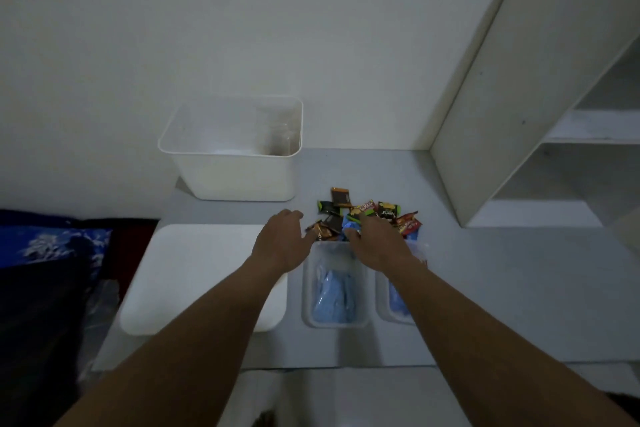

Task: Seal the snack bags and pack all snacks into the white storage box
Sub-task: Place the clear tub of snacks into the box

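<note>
Hands at the snack pile

Nearest you, a clear bag [334, 291] of blue contents lies on the grey surface [485, 288]. A second bag [398, 302] lies at its 3 o'clock and a white lid [194, 274] at its 9 o'clock. Your left hand [282, 239] has a loose, empty grip, thumb by the wrappers. Your right hand [379, 243] rests on the snack pile [388, 211] at the bags' 12 o'clock; whether its grip holds anything, I cannot tell. Farther off at 11 o'clock, the white storage box [235, 180] stands by the wall [242, 28].

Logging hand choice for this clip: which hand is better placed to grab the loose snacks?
Probably the right hand: its fingers lie on the snack pile, while the left hand only reaches the pile's left edge.
</note>
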The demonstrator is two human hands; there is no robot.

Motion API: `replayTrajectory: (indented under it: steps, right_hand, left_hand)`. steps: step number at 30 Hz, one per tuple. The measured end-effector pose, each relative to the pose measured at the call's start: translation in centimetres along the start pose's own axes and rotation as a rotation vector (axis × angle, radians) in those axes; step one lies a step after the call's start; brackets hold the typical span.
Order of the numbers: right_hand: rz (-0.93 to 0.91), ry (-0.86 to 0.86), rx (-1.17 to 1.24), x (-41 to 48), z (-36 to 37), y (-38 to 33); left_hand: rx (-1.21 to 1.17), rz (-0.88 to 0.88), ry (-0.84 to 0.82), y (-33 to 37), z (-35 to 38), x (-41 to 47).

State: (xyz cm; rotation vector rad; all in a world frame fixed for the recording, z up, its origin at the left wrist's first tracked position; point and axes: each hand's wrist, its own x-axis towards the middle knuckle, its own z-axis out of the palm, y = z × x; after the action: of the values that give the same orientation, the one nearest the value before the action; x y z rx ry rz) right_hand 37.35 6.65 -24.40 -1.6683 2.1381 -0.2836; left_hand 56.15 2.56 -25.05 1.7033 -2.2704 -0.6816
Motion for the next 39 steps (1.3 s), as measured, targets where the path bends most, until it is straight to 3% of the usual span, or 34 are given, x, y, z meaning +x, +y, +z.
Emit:
replayTrajectory:
  steps: [7,11,17,27,33,39]
  right_hand:
    - [0.089,-0.06,0.065,-2.7,4.3,2.0]
    - [0.155,-0.155,0.122,-3.3,6.5,2.8]
    - [0.155,-0.092,0.21,-4.0,5.8,2.5]
    - [0.103,0.089,0.432,-5.5,-2.0,4.3]
    - [0.258,0.121,0.45,-6.3,-3.9,9.1]
    - [0.364,0.103,0.484,-6.8,-2.4,13.8]
  left_hand:
    - [0.018,-0.129,-0.124,-0.6,4.6,-2.2]
    - [-0.086,-0.264,-0.212,-0.9,6.7,-2.9]
    - [-0.235,-0.373,-0.174,-0.1,6.3,-3.6]
    - [-0.418,-0.286,-0.106,6.6,1.9,-2.0]
    - [-0.479,-0.212,-0.159,11.2,4.7,-2.0]
    - [-0.468,-0.26,-0.257,12.4,9.2,-1.5]
